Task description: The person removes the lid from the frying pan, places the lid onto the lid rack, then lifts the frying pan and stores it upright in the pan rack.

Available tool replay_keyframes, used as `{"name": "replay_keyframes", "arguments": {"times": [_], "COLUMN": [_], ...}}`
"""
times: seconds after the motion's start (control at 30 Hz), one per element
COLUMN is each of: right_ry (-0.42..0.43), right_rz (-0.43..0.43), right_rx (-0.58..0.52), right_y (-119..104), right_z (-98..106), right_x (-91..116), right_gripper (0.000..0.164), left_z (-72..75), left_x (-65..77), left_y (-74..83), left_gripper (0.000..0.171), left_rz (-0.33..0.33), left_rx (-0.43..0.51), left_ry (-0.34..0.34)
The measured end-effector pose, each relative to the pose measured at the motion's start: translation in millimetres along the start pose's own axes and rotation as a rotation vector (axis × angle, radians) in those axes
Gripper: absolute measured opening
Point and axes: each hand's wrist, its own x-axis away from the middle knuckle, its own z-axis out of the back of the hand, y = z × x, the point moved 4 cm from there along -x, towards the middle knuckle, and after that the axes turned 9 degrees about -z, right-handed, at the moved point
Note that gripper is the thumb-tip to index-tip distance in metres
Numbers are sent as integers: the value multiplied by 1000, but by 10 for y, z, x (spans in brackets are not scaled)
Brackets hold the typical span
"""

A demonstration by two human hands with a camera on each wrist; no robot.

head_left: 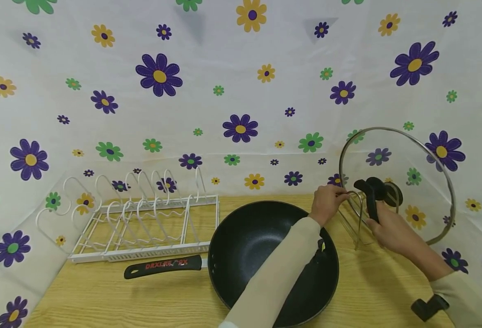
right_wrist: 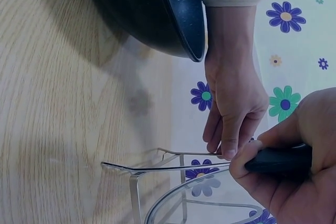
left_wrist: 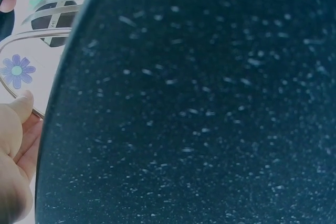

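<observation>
My left hand (head_left: 327, 202) reaches across the black wok (head_left: 249, 241) and pinches the top of a metal wire lid stand (head_left: 361, 214); in the left wrist view, thumb and fingers close on its wire (left_wrist: 37, 113). With my right hand (head_left: 394, 228) I grip the black handle (head_left: 372, 196) of a clear glass lid (head_left: 418, 157). The lid is upright, its metal-rimmed lower edge overlapping the stand's wires in the right wrist view. Curled fingers of the right hand (right_wrist: 299, 171) cover part of that handle.
A white wire dish rack (head_left: 159, 248) stands on the left of the wooden table (head_left: 101, 296). The wok's long handle (head_left: 163, 266) points left in front of it. Behind everything hangs a flower-patterned sheet (head_left: 208, 59).
</observation>
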Motion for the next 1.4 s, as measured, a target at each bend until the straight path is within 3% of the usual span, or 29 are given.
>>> {"name": "replay_keyframes", "arguments": {"times": [0.97,1.4], "right_ry": [-15,-33], "right_rz": [-25,-34], "right_rx": [40,-4], "right_y": [1,-9], "right_z": [-36,-68], "right_x": [-103,-114], "right_gripper": [47,45], "left_z": [-10,-33], "left_x": [8,1], "left_y": [-38,-63], "left_gripper": [19,20], "left_rz": [11,11], "left_rx": [-3,-8], "left_ry": [-9,-25]}}
